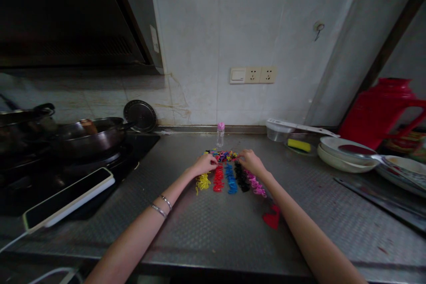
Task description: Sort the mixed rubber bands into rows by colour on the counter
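Observation:
On the steel counter (206,226) lie small elastic bands sorted in rows by colour: yellow (203,182), red (218,179), blue (230,179), black (241,176) and pink (256,184). Behind the rows sits a mixed heap of bands (223,155). My left hand (205,164) rests at the heap's left edge, fingers curled in a pinch. My right hand (250,162) is at the heap's right edge, fingers also closed. What either pinch holds is too small to see. A small clear bottle with a pink cap (220,135) stands behind the heap. A red piece (272,218) lies under my right forearm.
To the left, a stove holds a dark pan (88,137) and another pot (20,124); a phone (66,199) lies on its near edge. At right are stacked plates (346,155), a plastic container (278,131), a yellow sponge (298,144) and a red thermos jug (382,111).

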Motion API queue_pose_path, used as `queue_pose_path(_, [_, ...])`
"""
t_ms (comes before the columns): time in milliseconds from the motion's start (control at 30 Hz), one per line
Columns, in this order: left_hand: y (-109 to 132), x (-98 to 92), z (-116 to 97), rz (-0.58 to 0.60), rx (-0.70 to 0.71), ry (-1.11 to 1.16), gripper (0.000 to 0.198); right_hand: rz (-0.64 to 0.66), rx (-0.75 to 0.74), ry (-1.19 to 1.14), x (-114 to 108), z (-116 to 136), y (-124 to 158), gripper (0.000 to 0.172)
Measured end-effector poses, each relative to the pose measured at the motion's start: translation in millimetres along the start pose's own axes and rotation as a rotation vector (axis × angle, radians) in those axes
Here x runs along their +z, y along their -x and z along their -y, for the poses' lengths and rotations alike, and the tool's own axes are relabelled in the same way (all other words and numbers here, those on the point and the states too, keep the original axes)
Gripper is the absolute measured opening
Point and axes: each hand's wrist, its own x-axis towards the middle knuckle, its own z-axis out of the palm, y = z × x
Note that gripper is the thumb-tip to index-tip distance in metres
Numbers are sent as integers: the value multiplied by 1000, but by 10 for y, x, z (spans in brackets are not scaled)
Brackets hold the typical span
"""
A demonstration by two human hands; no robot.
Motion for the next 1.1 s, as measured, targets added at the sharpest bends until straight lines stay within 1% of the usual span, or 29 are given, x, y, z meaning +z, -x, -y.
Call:
queue_pose_path(100, [-7,-37,20,-37,-15,40,24,9,3,-5,18,112,-1,21])
queue_pose_path(233, [-23,-65,91,-103,-117,93,25,17,-35,-4,62,285,-12,22])
queue_pose_path(333, [-13,-82,153,-136,-149,104,24,24,-60,0,88,379,-21,24])
queue_pose_path(467, [12,-105,199,-156,-157,107,23,37,-71,9,106,428,-35,25])
queue_pose_path(633, [7,-101,201,-169,-185,104,23,45,-43,36,127,424,-57,25])
queue_pose_path(733, [-7,-72,154,-160,-171,106,23,48,-56,45,138,426,-66,23])
queue_pose_path(833, [-13,-39,70,-114,-160,86,23,44,-82,45,144,432,-72,21])
queue_pose_path(967, [2,-10,-23,-46,-155,-36,21,42,-97,40,146,445,-76,20])
queue_pose_path(1100, [22,13,-50,-39,-161,-106,20,39,-114,40,140,459,-69,19])
